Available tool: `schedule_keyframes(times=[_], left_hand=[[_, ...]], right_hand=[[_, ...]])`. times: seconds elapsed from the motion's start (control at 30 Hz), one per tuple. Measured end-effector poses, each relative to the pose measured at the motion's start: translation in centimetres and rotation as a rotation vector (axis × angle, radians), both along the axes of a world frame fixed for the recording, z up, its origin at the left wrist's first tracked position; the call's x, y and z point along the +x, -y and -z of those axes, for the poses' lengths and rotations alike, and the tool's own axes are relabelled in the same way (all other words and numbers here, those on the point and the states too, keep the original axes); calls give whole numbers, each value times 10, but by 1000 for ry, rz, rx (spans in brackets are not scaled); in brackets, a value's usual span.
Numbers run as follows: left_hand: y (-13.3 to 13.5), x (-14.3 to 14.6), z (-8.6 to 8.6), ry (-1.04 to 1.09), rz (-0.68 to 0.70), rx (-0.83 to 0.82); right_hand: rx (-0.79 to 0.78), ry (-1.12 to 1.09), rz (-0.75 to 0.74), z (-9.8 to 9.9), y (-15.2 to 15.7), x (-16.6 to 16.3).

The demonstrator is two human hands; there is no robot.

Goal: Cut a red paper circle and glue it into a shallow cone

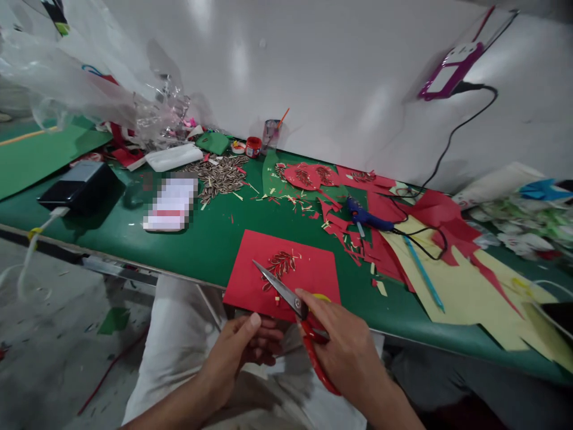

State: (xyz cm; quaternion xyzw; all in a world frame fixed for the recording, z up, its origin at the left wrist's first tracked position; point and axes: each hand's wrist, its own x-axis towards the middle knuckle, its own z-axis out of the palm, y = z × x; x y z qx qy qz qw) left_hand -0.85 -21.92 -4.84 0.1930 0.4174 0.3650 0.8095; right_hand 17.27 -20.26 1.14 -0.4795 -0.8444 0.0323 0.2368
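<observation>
My right hand (pixel 347 346) grips a pair of scissors (pixel 286 292) with red handles. The blades lie together and point up and left over a sheet of red paper (pixel 242 269). On this sheet a leaf-like pattern of striped seeds (pixel 282 264), with small paper bits among them, shows beside the blades. My left hand (pixel 244 343) is just below the near edge of the sheet, thumb apart from the curled fingers and nothing visible between them. Whether its fingers touch the paper I cannot tell. Something yellow (pixel 321 297) shows by my right hand, partly hidden.
A seed pile (pixel 219 176), a phone (pixel 172 203) and a black device (pixel 80 185) are on the left. Behind the sheet are red cutouts with seeds (pixel 304 176). A blue glue gun (pixel 367 216), its cord, a turquoise pencil (pixel 423 272) and yellow paper (pixel 465 304) lie right.
</observation>
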Motion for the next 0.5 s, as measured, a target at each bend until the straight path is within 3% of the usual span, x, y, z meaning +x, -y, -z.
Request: schedule_keyframes(times=[0.23,0.37,0.5], left_hand=[[-13,20,-22,4,-129,-48],[-14,21,-24,-12,-143,-35],[-13,22,-22,-17,-127,-32]], right_hand=[[25,23,24,-3,11,2],[-8,-9,87,-5,11,7],[-17,-24,57,-3,9,6]])
